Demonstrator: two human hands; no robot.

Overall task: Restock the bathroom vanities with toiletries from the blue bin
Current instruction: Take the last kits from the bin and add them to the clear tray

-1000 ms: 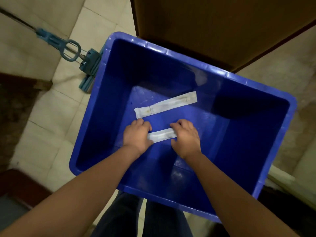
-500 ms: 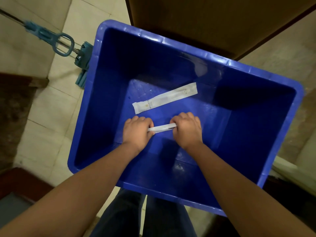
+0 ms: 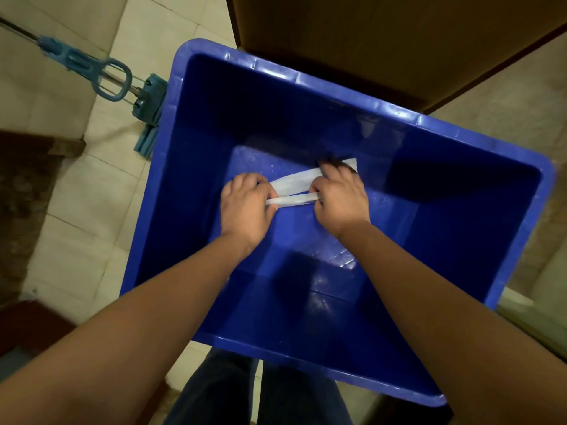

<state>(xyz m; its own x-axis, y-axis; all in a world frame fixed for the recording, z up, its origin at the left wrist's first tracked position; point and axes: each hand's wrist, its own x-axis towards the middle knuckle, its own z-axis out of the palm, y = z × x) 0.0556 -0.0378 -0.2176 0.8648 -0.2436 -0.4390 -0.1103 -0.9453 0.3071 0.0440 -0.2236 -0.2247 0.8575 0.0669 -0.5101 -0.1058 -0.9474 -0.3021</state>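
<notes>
The blue bin (image 3: pixel 306 79) fills the middle of the head view, and both my arms reach down into it. My left hand (image 3: pixel 245 207) and my right hand (image 3: pixel 340 197) grip the two ends of a long white toiletry packet (image 3: pixel 293 200), held edge-on just above the bin floor. A second white packet (image 3: pixel 294 182) lies flat right behind it, its far end under my right fingers and its near end touching my left fingers. No other item shows on the bin floor.
A blue mop (image 3: pixel 92 72) lies on the pale tiled floor (image 3: pixel 61 185) to the left of the bin. A brown wooden door or cabinet (image 3: pixel 368 35) stands behind the bin. My dark trouser legs (image 3: pixel 254 394) show below the bin's near rim.
Both hands closed on the near packet, turned it on edge and carried it toward the far packet. My right fingers now rest on that second packet. The view shifted slightly.
</notes>
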